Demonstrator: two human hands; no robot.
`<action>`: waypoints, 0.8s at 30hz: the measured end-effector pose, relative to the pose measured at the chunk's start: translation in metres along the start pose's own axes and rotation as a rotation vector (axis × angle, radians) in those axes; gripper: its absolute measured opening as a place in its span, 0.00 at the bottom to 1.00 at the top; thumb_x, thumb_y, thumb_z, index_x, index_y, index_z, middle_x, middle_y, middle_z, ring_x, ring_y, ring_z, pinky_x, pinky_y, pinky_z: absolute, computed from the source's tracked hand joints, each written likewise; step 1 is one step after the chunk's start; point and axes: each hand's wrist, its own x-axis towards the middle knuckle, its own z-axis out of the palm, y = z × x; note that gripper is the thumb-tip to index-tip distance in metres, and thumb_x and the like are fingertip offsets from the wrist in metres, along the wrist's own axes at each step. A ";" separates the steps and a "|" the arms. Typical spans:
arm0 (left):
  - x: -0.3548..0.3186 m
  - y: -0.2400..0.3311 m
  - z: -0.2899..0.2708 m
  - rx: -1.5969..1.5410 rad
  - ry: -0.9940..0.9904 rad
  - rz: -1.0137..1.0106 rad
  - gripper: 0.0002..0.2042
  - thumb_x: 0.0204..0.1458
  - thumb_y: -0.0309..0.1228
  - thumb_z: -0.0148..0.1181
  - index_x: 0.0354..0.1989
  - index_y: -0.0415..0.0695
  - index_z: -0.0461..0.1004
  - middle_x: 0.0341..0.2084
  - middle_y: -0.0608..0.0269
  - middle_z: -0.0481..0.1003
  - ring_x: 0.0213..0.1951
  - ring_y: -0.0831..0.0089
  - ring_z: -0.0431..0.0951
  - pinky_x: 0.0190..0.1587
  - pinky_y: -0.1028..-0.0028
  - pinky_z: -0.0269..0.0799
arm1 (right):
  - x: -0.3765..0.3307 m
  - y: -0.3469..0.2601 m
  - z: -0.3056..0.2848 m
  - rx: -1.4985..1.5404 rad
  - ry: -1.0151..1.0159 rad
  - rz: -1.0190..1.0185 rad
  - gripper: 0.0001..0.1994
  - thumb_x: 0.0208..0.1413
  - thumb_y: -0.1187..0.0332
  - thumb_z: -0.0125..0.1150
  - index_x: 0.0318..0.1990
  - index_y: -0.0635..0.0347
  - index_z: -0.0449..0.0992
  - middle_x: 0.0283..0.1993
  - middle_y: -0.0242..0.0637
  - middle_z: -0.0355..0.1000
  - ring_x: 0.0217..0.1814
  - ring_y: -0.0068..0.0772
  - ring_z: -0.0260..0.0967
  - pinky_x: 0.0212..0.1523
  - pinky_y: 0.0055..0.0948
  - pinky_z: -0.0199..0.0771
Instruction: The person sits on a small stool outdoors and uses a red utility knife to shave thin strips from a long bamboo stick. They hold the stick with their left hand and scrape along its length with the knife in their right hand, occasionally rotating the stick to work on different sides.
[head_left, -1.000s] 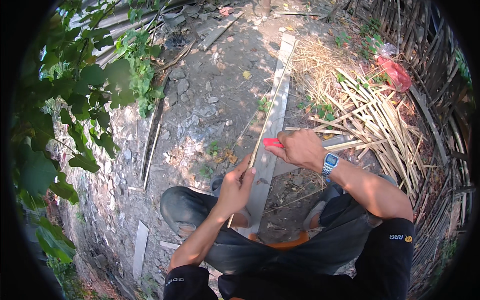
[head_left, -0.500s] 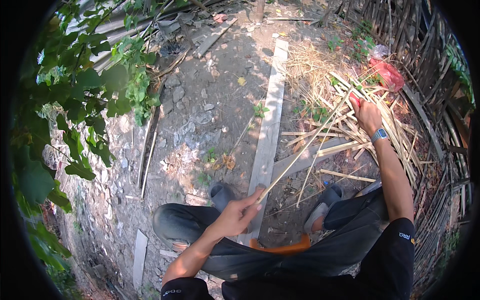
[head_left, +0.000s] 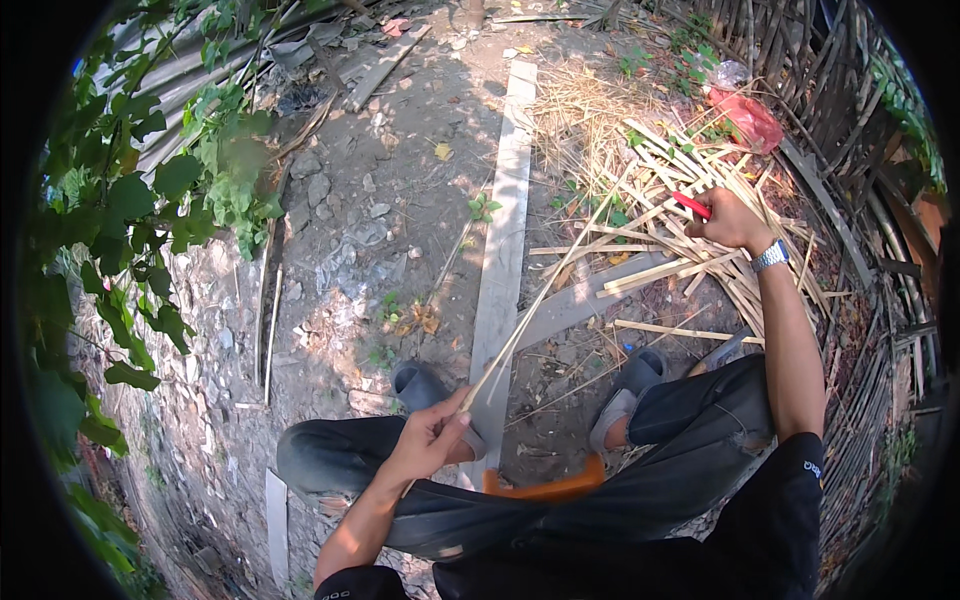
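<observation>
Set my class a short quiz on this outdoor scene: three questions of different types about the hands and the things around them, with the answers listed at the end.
1. Multiple choice. The left hand holds:
A) a stone
B) a thin pale strip
C) a green leaf

2. True or false? The heap of loose strips lies on the picture's right side of the long plank.

3. Fill in the colour. The small object in the right hand is ____.

Key: 1. B; 2. True; 3. Red.
</observation>
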 end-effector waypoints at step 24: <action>-0.009 -0.023 -0.008 -0.128 -0.216 -0.065 0.22 0.69 0.25 0.50 0.71 0.47 0.66 0.17 0.75 0.60 0.17 0.86 0.56 0.19 0.81 0.53 | 0.008 0.042 0.015 0.273 0.002 -0.150 0.10 0.50 0.62 0.77 0.36 0.56 0.87 0.35 0.36 0.83 0.42 0.33 0.79 0.49 0.35 0.76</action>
